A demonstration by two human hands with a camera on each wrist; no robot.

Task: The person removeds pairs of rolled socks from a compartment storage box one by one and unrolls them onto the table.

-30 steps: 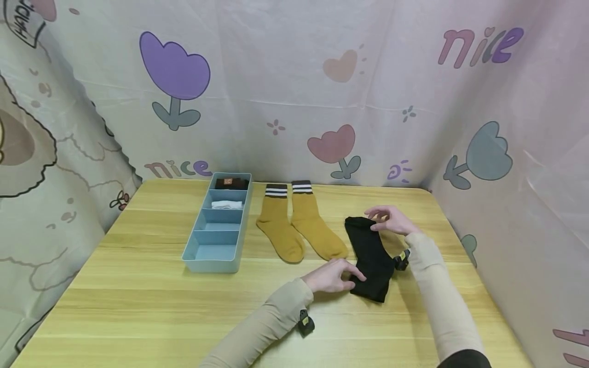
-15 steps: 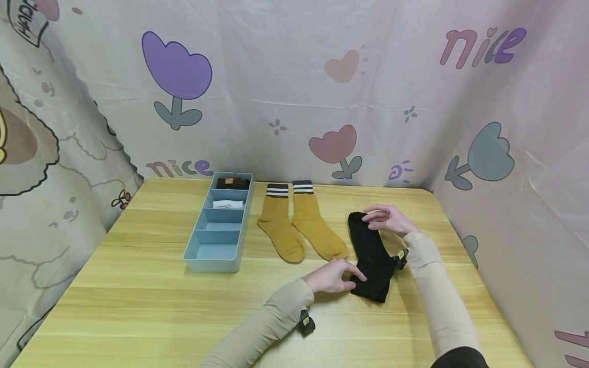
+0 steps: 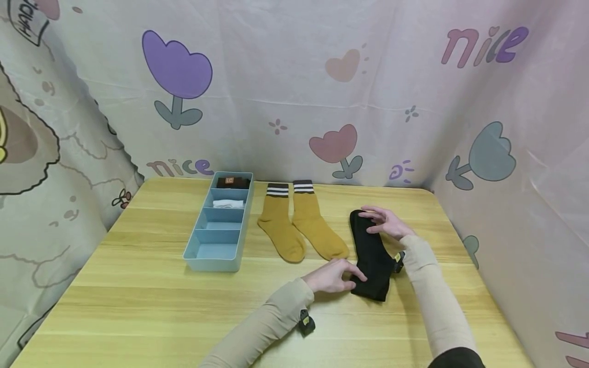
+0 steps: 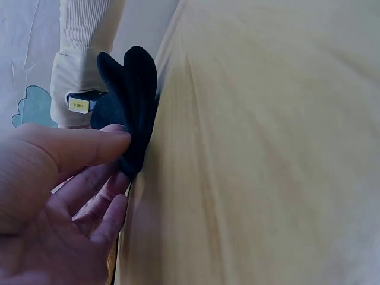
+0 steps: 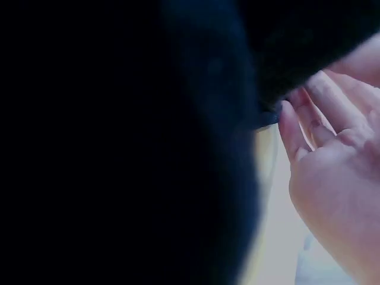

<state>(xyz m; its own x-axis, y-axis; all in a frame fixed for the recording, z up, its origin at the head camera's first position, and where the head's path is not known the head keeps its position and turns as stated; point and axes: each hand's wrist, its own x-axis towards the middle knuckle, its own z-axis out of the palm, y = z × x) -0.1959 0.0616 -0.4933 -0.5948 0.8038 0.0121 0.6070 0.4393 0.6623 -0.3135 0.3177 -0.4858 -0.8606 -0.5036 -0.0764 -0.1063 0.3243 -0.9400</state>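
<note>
A black sock (image 3: 371, 255) lies on the table in the head view, toe end away from the person; the left wrist view shows the black sock (image 4: 139, 89) end-on in layered folds. My left hand (image 3: 332, 276) pinches its near left edge, the thumb (image 4: 101, 144) against the cloth. Over the toe end, my right hand (image 3: 385, 222) rests with its fingers spread and fairly straight. Dark cloth fills most of the right wrist view beside the right hand (image 5: 341, 160), so the fingertips are partly hidden there.
Two mustard socks (image 3: 282, 230) with striped cuffs lie flat left of the black one. A blue divided box (image 3: 212, 264) stands further left; its far compartments hold a dark folded item (image 3: 233, 182) and a white one (image 3: 228, 204). A printed curtain (image 3: 257, 92) encloses the table.
The black sock's toe end has shifted slightly away and to the right. The right hand's fingers have spread out over it. The left hand has stayed in place.
</note>
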